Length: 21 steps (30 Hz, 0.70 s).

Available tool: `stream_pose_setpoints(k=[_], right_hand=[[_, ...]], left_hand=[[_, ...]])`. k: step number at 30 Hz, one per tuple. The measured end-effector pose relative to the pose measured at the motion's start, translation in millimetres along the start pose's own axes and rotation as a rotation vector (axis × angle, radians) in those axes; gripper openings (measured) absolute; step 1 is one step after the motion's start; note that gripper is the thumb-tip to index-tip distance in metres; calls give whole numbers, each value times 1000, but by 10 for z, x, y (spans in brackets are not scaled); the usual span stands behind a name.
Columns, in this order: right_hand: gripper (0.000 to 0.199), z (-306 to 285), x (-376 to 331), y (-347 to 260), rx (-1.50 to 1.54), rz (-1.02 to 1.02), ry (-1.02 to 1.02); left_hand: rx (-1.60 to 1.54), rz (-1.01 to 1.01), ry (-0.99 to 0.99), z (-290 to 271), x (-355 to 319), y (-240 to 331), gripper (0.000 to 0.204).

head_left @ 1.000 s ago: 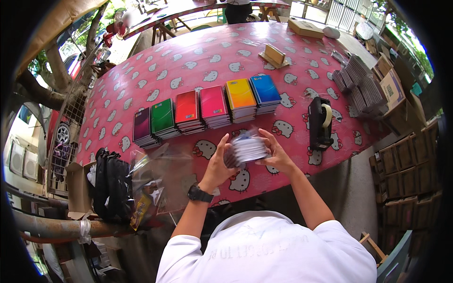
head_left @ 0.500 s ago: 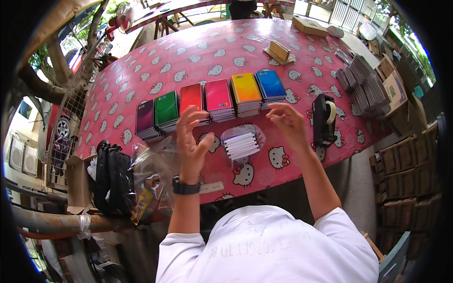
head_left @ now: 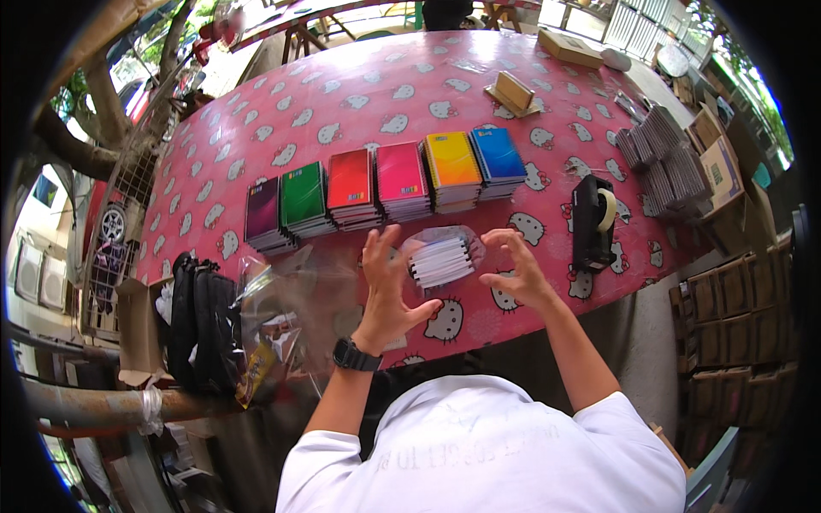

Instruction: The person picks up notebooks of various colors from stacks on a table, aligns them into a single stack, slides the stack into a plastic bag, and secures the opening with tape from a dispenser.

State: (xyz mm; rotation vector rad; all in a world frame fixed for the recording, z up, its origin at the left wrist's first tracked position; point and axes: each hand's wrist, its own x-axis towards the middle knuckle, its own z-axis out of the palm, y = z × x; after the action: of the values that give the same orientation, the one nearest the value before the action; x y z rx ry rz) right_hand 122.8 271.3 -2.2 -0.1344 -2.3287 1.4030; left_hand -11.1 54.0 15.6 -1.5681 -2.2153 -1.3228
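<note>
I see both grips released: left hand (head_left: 386,291) and right hand (head_left: 516,269) flank the wrapped notebook bundle (head_left: 440,259) on the counter (head_left: 342,120).

I'm viewing through one head camera, looking steeply down from above. It's facing the table's (head_left: 256,111) near edge closely.

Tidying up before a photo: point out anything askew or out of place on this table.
The wrapped bundle between the left hand and right hand lies tilted, off square with the neat row of notebook stacks. Loose clear bags sprawl crumpled at the table's near edge.
</note>
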Motion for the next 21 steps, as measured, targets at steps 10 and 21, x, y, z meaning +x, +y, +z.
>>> stream_pose_setpoints(k=[10, 21], right_hand=[[70, 36, 141, 12, -372, -248, -288], [84, 65, 217, 0, -196, -142, -544]], left_hand=[[-7, -6, 52, -55, -269, -198, 39], [5, -11, -388, 41, -132, -219, 81]])
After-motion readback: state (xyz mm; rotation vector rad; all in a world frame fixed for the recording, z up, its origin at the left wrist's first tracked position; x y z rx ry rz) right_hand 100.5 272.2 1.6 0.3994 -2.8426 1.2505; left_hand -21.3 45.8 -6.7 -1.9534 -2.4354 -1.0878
